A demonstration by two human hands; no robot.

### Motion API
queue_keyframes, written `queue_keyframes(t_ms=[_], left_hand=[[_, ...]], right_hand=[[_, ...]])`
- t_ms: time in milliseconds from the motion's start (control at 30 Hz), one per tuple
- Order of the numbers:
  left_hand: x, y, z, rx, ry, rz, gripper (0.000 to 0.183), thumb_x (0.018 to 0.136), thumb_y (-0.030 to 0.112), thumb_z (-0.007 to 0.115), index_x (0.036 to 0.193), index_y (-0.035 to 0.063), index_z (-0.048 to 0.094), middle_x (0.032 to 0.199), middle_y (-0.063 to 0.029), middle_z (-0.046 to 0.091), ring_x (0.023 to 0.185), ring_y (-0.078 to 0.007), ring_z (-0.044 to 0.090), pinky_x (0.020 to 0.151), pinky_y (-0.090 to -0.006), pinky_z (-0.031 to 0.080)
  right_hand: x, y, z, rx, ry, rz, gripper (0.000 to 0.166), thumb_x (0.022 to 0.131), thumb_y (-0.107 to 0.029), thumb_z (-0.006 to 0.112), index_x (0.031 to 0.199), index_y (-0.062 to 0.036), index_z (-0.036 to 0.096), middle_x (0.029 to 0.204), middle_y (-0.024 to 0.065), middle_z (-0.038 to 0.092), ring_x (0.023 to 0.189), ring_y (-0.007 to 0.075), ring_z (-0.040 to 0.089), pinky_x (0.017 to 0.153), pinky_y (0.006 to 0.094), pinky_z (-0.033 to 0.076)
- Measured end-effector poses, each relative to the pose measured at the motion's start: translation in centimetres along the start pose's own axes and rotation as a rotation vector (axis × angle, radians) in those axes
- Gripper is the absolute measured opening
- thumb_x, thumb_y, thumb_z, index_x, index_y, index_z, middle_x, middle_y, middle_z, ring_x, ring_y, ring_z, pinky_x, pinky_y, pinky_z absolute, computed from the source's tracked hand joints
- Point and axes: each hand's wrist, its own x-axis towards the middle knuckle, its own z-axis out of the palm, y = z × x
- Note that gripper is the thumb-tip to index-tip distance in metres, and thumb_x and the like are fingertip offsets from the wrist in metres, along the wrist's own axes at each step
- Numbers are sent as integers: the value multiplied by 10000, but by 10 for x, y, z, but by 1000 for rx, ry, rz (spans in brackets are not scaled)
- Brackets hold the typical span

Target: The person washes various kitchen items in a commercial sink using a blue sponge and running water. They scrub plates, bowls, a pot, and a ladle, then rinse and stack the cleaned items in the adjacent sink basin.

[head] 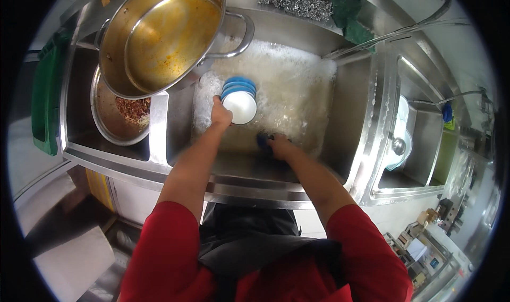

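Note:
My left hand [221, 112] grips a stack of several small bowls [239, 106], white inside and blue outside, tilted above the soapy water of a steel sink basin [346, 102]. To the right and nearer my body, my right hand [280, 146] is at the water with its fingers on a dark blue item [264, 142], partly under the surface and blurred; I cannot tell whether it is a bowl or a cloth. White foam [275, 55] floats along the far side and the left side of the basin.
A large steel pot [235, 55] with orange residue leans over the basin's left part. A steel bowl [95, 110] with food scraps stands in the left basin. Steel wool [295, 4] and green scouring pads [352, 19] lie on the back ledge. Clear-looking dishes [403, 142] are in the right basin.

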Motion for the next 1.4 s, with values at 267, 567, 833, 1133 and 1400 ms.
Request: queue_keyframes(t_ms=[267,567,833,1133,1400], left_hand=[[-6,-51,38,51,-388,-197,325,669,8,566,983,-79,553,855,-214,620,659,-291,644,522,-380,549],[-9,-68,94,389,-157,183,277,740,130,459,925,-43,571,896,-257,588,890,-401,555,797,-455,439],[-6,-41,100,283,-80,203,272,758,28,428,1014,-25,507,992,-252,568,928,-418,542,804,-457,442],[-14,-2,98,-784,-577,-764,117,852,83,409,832,57,522,644,-68,535,486,-113,514,365,-202,405],[-86,68,105,-1074,-1189,-869,59,873,85,443,920,49,441,639,-42,433,416,-43,342,321,-151,259]], right_hand=[[-29,-58,-101,696,300,-57,342,693,-121,600,1010,-7,538,938,204,589,888,324,572,780,357,447],[11,-40,-28,-116,221,-51,240,802,-138,488,1038,-122,530,1088,125,501,1039,354,460,828,439,428],[-2,20,-33,114,653,516,264,800,-157,510,1059,-168,556,1067,112,534,1005,317,499,849,463,427],[-72,-32,-87,508,812,-165,381,636,-18,629,1010,-72,578,1049,178,531,950,367,489,834,409,413],[-38,-11,-189,565,781,95,257,749,-200,617,969,-74,576,911,121,580,777,262,546,719,340,457]])
